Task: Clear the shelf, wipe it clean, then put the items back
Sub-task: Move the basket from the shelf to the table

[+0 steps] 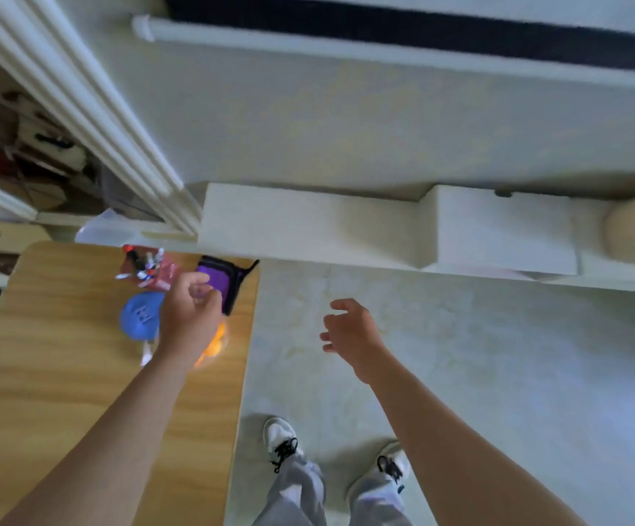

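the left hand (pixel 190 313) hovers over the wooden tabletop (pixel 61 373), fingers curled; blur hides whether it holds anything. by it lie a blue round disc (pixel 139 317), a purple pouch (pixel 217 277), a pinkish bag of small items (pixel 149 267) and something orange in clear wrap (pixel 219 341). the right hand (pixel 350 332) hangs over the pale floor (pixel 498 354), fingers loosely bent, empty.
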